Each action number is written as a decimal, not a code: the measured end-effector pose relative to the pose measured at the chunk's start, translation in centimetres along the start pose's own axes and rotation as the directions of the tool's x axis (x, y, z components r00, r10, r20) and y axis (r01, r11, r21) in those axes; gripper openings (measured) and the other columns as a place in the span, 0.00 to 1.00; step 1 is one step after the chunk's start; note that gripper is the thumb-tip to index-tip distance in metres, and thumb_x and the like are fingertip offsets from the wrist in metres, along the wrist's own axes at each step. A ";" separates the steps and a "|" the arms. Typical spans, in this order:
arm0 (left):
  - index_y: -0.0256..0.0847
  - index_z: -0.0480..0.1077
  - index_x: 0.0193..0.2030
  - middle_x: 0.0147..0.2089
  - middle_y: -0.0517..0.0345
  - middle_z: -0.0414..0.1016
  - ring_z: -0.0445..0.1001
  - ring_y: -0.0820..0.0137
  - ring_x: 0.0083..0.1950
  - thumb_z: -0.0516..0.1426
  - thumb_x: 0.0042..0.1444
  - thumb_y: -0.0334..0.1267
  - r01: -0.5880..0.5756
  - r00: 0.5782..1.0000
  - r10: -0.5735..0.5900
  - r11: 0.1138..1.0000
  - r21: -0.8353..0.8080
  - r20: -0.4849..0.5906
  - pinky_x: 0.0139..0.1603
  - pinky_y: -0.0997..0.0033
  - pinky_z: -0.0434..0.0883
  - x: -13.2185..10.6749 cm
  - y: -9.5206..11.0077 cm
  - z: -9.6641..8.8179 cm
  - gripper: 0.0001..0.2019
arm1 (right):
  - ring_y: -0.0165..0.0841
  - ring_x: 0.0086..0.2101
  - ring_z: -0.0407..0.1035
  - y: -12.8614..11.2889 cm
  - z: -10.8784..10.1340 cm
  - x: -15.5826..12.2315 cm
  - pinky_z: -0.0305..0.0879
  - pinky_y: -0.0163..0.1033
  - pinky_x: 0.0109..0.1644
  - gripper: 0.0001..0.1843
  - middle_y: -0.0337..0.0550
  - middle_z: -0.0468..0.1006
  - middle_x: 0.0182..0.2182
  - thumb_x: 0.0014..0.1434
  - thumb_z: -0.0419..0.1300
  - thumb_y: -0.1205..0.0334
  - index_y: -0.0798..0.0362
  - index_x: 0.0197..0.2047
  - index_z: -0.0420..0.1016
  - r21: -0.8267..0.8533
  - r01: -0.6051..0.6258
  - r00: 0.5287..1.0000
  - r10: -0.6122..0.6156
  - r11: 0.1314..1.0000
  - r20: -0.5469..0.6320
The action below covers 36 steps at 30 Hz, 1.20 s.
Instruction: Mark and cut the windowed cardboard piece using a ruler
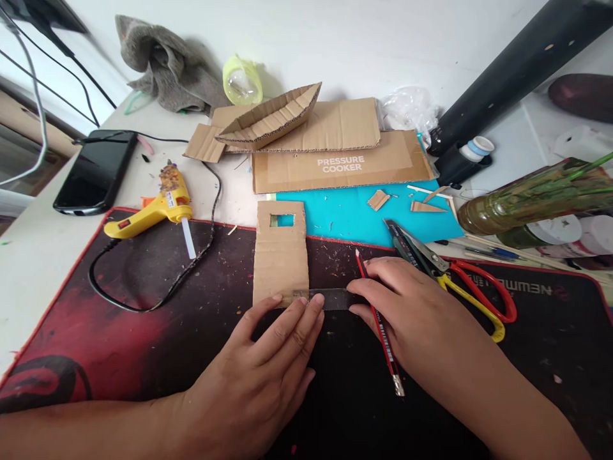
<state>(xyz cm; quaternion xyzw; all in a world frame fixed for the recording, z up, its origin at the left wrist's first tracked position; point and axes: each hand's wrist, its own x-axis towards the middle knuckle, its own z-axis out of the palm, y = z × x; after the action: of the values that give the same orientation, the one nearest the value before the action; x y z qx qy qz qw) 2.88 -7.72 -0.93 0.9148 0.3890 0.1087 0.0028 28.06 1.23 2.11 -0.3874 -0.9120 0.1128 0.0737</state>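
A cardboard strip with a small square window cut near its top lies upright on the dark desk mat. A clear ruler lies across its bottom edge. My left hand rests flat with fingers stretched out, the tips pressing on the ruler and the strip's lower edge. My right hand lies on the ruler's right end, fingers curled down. A red pencil runs under that hand, tip pointing away.
A yellow glue gun and a phone lie at left. Behind the strip are a blue sheet, flat cardboard and a cardboard boat. Scissors and a utility knife lie at right.
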 end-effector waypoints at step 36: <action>0.24 0.69 0.74 0.79 0.36 0.69 0.65 0.52 0.77 0.56 0.75 0.39 0.007 1.000 -0.007 1.000 -0.019 0.010 0.86 0.44 0.45 -0.2 0.2 0.0 0.27 | 0.47 0.42 0.76 -0.3 0.0 0.0 0.73 0.49 0.43 0.09 0.53 0.80 0.42 0.75 0.60 0.67 0.54 0.46 0.83 0.006 -0.016 1.000 0.016 1.000 -0.003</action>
<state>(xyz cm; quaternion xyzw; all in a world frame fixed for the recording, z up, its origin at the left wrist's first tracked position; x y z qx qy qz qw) 2.84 -8.00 -1.00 0.9139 0.3910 0.1079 0.0140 27.86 1.06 2.23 -0.3947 -0.9084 0.1154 0.0753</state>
